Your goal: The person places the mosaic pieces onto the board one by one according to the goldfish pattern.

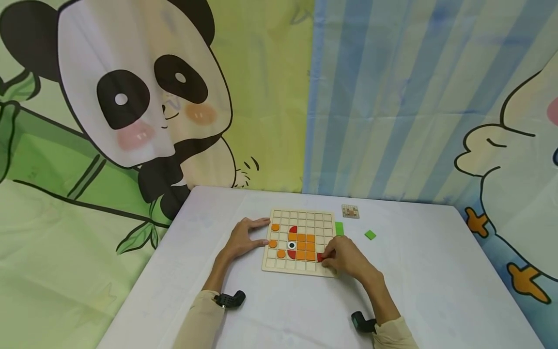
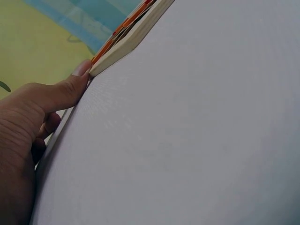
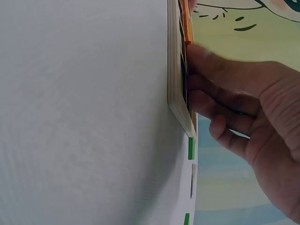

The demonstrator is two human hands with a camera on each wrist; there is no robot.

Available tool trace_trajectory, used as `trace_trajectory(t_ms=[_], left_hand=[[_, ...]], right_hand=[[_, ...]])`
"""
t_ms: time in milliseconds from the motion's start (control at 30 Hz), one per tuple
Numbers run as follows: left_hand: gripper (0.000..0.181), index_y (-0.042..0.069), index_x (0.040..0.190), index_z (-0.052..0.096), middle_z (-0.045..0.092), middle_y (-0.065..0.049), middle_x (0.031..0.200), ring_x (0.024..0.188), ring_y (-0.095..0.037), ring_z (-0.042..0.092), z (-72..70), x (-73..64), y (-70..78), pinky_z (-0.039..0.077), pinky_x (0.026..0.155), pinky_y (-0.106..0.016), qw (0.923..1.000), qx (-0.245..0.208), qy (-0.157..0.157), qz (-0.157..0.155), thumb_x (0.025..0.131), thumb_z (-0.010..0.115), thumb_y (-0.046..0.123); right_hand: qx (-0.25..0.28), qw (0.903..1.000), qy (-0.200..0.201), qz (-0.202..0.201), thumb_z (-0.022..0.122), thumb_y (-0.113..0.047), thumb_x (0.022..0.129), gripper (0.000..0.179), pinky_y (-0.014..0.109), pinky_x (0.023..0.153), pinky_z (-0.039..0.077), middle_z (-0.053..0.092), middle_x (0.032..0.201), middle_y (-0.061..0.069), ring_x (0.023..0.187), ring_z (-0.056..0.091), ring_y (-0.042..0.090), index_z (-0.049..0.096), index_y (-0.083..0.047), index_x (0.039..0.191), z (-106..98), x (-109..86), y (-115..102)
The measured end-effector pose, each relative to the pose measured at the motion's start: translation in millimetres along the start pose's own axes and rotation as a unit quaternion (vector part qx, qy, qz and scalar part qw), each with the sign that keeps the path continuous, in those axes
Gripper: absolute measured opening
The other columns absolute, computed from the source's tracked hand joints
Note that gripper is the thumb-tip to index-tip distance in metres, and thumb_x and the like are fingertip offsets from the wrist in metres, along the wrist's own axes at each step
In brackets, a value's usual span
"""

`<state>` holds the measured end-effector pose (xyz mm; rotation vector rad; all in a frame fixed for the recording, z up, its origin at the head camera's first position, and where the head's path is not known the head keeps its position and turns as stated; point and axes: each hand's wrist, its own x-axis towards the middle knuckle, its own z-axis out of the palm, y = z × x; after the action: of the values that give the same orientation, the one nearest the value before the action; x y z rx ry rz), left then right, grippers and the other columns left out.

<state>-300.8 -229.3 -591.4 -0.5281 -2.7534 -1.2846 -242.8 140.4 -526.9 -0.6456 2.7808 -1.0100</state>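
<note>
A wooden grid board (image 1: 322, 219) lies flat on the white table. On it, several orange square tiles (image 1: 301, 245) adjoin a round eye tile (image 1: 291, 245) and two red rounded tiles (image 1: 293, 229). Several orange discs (image 1: 275, 227) sit in cells at its left. My right hand (image 1: 346, 256) pinches a red tile (image 1: 320, 257) at the lower right of the grid; the fingers partly cover it. My left hand (image 1: 244, 237) touches the board's left edge, thumb and fingers spread and fairly straight. In the left wrist view, the thumb (image 2: 80, 70) rests against the board's corner.
A green tile (image 1: 339, 228) lies by the board's right edge, with a green square tile (image 1: 370, 234) farther right. Behind them is a small patterned card (image 1: 350, 211). Printed cloth with a panda (image 1: 144, 87) hangs behind the table (image 1: 436, 271).
</note>
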Motion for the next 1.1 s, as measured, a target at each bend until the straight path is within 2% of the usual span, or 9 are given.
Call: trace_trajectory(t_ms=[233, 500, 667, 833, 967, 1100], left_hand=[[0.07, 0.023, 0.148, 0.071, 0.066, 0.007, 0.157, 0.116, -0.021, 0.059, 0.3, 0.8, -1.3, 0.045, 0.106, -0.048, 0.9999, 0.007, 0.004, 0.009, 0.084, 0.096, 0.033], [0.07, 0.024, 0.148, 0.07, 0.065, 0.007, 0.157, 0.118, -0.02, 0.059, 0.0, 0.8, -1.9, 0.045, 0.107, -0.048, 1.0, 0.003, -0.002, 0.006, 0.084, 0.097, 0.034], [0.07, 0.023, 0.148, 0.071, 0.065, 0.006, 0.158, 0.118, -0.022, 0.059, -0.8, 0.3, 0.0, 0.044, 0.107, -0.048, 1.0, 0.002, -0.003, 0.006, 0.084, 0.097, 0.033], [0.069, 0.022, 0.148, 0.071, 0.065, 0.005, 0.158, 0.119, -0.023, 0.059, -1.4, 0.5, 2.6, 0.044, 0.108, -0.048, 1.0, -0.003, -0.002, 0.005, 0.084, 0.097, 0.03], [0.07, 0.022, 0.148, 0.07, 0.064, 0.005, 0.159, 0.122, -0.024, 0.059, -0.9, 0.7, 2.7, 0.043, 0.111, -0.049, 1.0, -0.006, -0.006, 0.0, 0.084, 0.096, 0.029], [0.07, 0.022, 0.149, 0.07, 0.064, 0.004, 0.159, 0.123, -0.025, 0.06, 0.0, 0.6, 1.6, 0.043, 0.111, -0.051, 1.0, -0.003, -0.004, 0.003, 0.084, 0.096, 0.029]], right_hand=[[-0.011, 0.9999, 0.007, 0.0, 0.09, -0.009, 0.088, 0.003, 0.023, 0.071, 0.052, 0.077, 0.086, -0.006, 0.08, 0.062, 0.008, 0.088, -0.01, 0.088, 3.0, 0.7, -4.6], [-0.003, 0.9999, -0.009, 0.003, 0.089, -0.007, 0.089, 0.007, 0.026, 0.077, 0.057, 0.076, 0.088, -0.007, 0.083, 0.063, 0.008, 0.086, -0.013, 0.088, 7.3, 4.2, -6.1], [0.0, 0.9995, -0.013, -0.029, 0.088, -0.004, 0.09, 0.008, 0.024, 0.075, 0.055, 0.079, 0.092, -0.004, 0.084, 0.064, 0.007, 0.088, -0.01, 0.095, 2.7, 2.7, -0.2], [0.013, 0.9981, 0.023, -0.056, 0.09, -0.003, 0.087, 0.014, 0.025, 0.072, 0.054, 0.081, 0.091, 0.0, 0.08, 0.063, 0.007, 0.088, -0.005, 0.1, -4.7, 0.2, 9.4], [-0.003, 0.9969, 0.069, -0.037, 0.092, -0.004, 0.084, 0.02, 0.028, 0.074, 0.055, 0.079, 0.088, 0.0, 0.079, 0.064, 0.009, 0.086, -0.002, 0.103, -12.2, -0.8, 22.7], [-0.026, 0.9948, 0.098, -0.004, 0.093, -0.005, 0.083, 0.025, 0.029, 0.074, 0.054, 0.078, 0.087, 0.001, 0.08, 0.064, 0.011, 0.086, 0.001, 0.106, -22.5, -2.7, 40.4]])
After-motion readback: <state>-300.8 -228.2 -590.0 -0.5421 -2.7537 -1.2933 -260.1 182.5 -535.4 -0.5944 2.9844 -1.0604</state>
